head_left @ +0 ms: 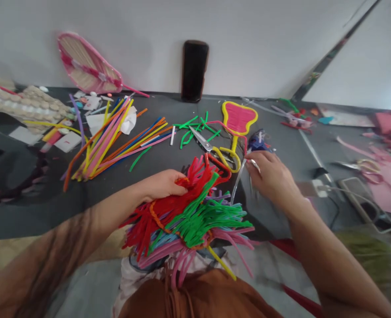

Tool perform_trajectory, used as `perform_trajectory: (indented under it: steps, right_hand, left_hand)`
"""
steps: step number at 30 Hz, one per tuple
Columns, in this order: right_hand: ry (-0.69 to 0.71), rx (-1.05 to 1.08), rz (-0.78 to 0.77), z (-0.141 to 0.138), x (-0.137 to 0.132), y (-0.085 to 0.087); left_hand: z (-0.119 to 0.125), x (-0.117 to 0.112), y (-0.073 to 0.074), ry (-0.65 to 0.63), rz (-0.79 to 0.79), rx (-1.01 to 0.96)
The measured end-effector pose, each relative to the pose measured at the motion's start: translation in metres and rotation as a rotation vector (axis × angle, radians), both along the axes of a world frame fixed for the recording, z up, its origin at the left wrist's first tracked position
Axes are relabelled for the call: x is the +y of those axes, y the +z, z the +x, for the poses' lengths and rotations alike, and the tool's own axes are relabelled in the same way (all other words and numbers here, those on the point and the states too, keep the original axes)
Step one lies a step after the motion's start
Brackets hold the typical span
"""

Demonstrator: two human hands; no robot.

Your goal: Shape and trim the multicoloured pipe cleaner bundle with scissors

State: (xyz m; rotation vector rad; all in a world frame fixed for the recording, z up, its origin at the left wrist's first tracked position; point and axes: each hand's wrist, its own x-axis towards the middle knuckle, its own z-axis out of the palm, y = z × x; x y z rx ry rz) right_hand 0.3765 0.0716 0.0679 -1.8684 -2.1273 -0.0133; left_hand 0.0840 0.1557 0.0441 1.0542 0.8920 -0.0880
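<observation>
My left hand (168, 184) is closed on the red end of a bundle of pipe cleaners (195, 216), which hangs above my lap. Green, blue, pink and purple strands fan out of it, and an orange braided strand crosses it. A red triangular loop (227, 176) sticks out at its top. My right hand (271, 174) pinches at the upper end of a clear thin strip (235, 187) that runs down toward the bundle. Its fingertips are partly hidden. Just left of that hand lie scissors with yellow handles (215, 150), beside a pink and yellow pipe-cleaner shape (240, 118).
Loose pipe cleaners (107, 141) lie at the left, cut green pieces (195, 128) in the middle. A phone (194, 70) and a pink leaf-shaped fan (89, 66) lean on the wall. A second pair of scissors (364, 167) and a white charger (320, 188) are at the right.
</observation>
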Motion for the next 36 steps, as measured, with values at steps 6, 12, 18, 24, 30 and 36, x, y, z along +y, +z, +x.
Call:
perform_trajectory:
  steps: [6,12,18,24,30,36]
  right_hand:
    - [-0.034,-0.013,-0.152,-0.005,0.017,-0.020]
    - [-0.055,-0.072,-0.464,-0.043,0.052,-0.027]
    - [-0.240,0.411,-0.363,-0.030,0.040,0.019]
    - [0.062,1.494,-0.477,-0.091,-0.022,0.065]
    - [-0.134,1.806,-0.579,-0.137,-0.045,0.002]
    - [-0.342,1.767,-0.456,-0.115,-0.053,-0.030]
  left_hand:
    - [0.001,-0.002,0.001,-0.007,0.073,0.007]
    - [0.003,-0.006,0.005,0.045,0.080,0.040]
    - [0.002,-0.006,-0.001,0.003,0.136,-0.015]
    - [0.006,-0.005,-0.006,0.054,0.149,-0.083]
    - [-0.002,-0.010,-0.007,0.065,0.106,-0.125]
    - [-0.005,-0.016,-0.014,0.190,-0.021,-0.131]
